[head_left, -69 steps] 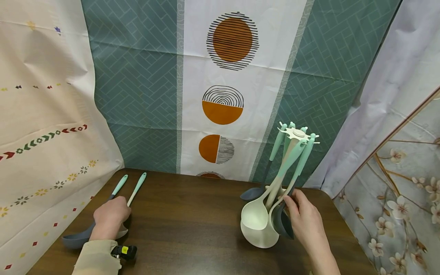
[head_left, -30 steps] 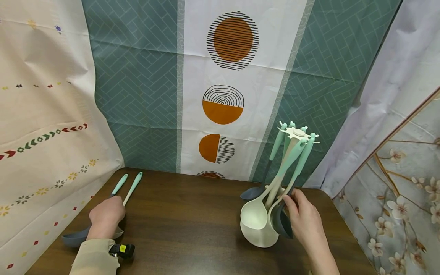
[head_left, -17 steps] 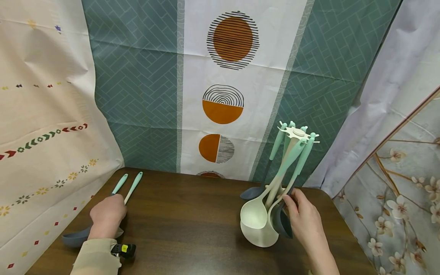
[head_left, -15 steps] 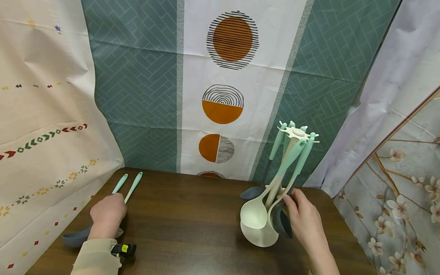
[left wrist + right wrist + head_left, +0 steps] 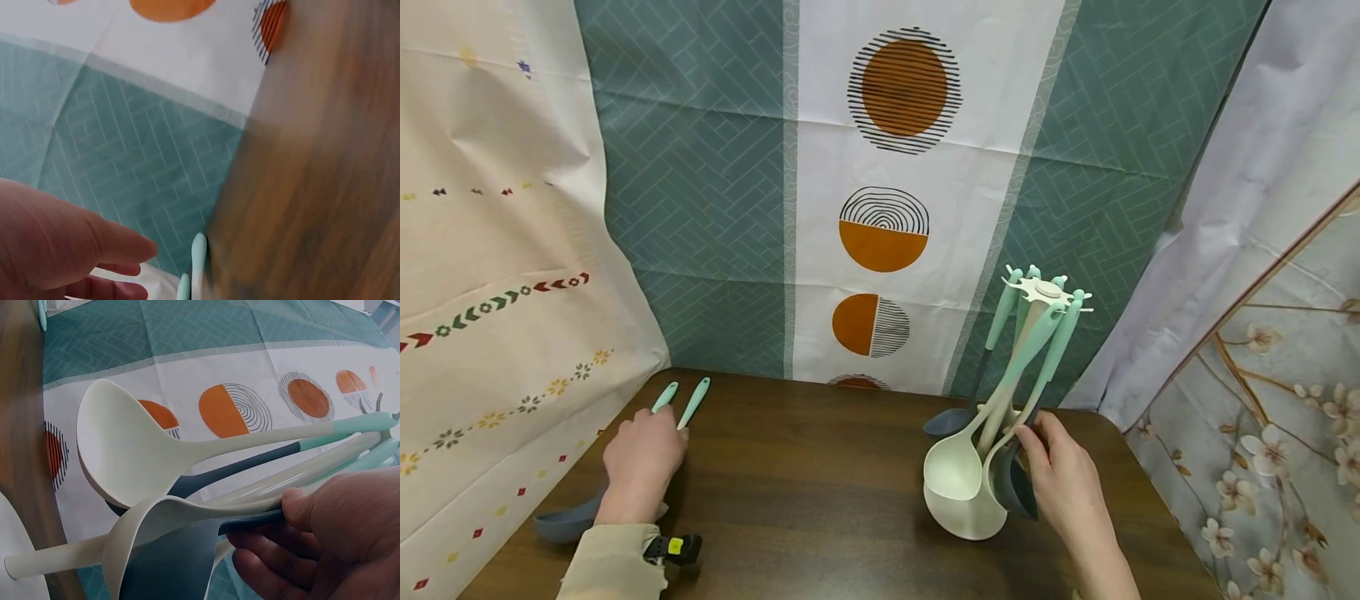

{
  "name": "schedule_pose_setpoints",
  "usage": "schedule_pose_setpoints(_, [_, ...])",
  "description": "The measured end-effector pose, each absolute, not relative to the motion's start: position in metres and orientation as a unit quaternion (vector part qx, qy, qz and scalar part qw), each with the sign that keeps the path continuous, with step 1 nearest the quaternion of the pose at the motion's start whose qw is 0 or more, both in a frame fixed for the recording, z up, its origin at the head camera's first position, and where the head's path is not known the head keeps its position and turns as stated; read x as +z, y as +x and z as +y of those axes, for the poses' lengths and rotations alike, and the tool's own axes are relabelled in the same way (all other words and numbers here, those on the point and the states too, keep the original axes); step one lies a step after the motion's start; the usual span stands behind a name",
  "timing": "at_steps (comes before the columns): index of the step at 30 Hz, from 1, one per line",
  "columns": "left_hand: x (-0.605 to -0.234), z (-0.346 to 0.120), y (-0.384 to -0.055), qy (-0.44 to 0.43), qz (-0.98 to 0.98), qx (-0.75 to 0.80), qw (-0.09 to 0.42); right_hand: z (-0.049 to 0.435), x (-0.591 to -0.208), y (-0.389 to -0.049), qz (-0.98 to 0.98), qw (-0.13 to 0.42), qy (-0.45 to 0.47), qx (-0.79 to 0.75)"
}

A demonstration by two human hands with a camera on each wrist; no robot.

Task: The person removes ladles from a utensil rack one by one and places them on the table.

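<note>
On the table's left side, my left hand [image 5: 643,454] is over a dark blue-grey ladle [image 5: 565,522] and a second utensil [image 5: 695,402] with a mint handle, its head mostly hidden. In the left wrist view, the bent thumb and fingers hold nothing visible beside both handle ends. At right stands a cream utensil stand [image 5: 1047,290], hung with several mint-handled utensils. My right hand [image 5: 1066,479] pinches the shafts of a dark ladle [image 5: 175,556] and the cream utensil [image 5: 119,556] against it. A cream ladle [image 5: 955,468] hangs to their left.
A brown wooden table [image 5: 805,500] spreads between the hands. The stand's round cream base [image 5: 966,521] rests on it. Behind hangs a green and white patterned cloth [image 5: 700,208]; a cream cloth [image 5: 497,250] borders the left, a floral one [image 5: 1270,417] the right.
My left hand has shifted slightly forward and right along the two utensils, covering more of their handles. My right hand keeps its place at the stand.
</note>
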State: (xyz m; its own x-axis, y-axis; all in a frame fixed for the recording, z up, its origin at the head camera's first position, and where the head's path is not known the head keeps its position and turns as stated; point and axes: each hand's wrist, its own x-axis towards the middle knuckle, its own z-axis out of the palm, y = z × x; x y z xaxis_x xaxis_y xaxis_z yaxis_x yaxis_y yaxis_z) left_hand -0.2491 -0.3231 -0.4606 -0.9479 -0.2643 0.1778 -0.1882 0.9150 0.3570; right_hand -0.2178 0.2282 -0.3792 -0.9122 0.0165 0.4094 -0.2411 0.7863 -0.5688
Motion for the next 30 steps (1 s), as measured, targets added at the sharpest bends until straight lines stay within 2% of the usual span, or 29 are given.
schedule_pose_setpoints(8, [-0.442,-0.293,-0.245,0.096,-0.964,-0.179,0.169,0.228,-0.378,-0.218,-0.924,0.192,0.063,0.323])
schedule_pose_setpoints(17, [-0.426,-0.267,-0.241,0.068,-0.966,-0.174,0.177,0.23,-0.378,-0.218,-0.926,0.184,0.058,0.326])
schedule_pose_setpoints(30, [-0.402,-0.217,-0.235,0.021,-0.95,-0.189,0.246,0.23,-0.378,-0.217,-0.924,0.189,0.061,0.327])
